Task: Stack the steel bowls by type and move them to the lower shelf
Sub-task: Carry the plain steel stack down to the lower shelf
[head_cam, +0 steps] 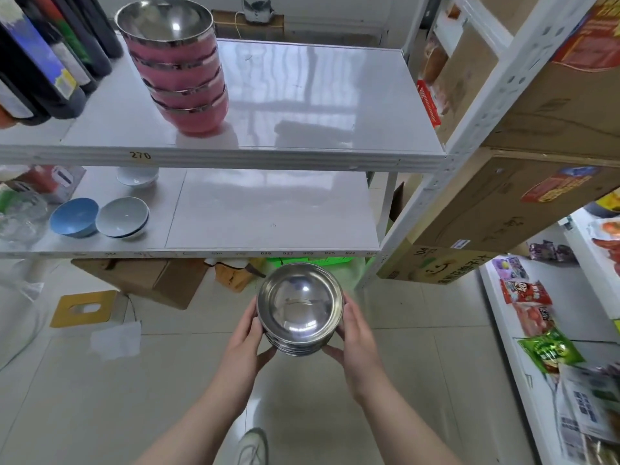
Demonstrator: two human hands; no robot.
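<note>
A stack of plain steel bowls [300,308] hangs in the air in front of the shelving, below the lower shelf [268,213]. My left hand [246,342] grips its left side and my right hand [355,337] its right side. A second stack, of pink-sided steel bowls [181,72], stands upright on the upper shelf [318,95], left of the middle.
Dark bottles [43,58] line the upper shelf's left end. On the lower shelf's left sit a blue bowl [74,217], a grey bowl [122,217], a white bowl [137,176] and glassware [20,216]. Cardboard boxes [536,182] fill the right rack; snack packets [536,327] lie lower right.
</note>
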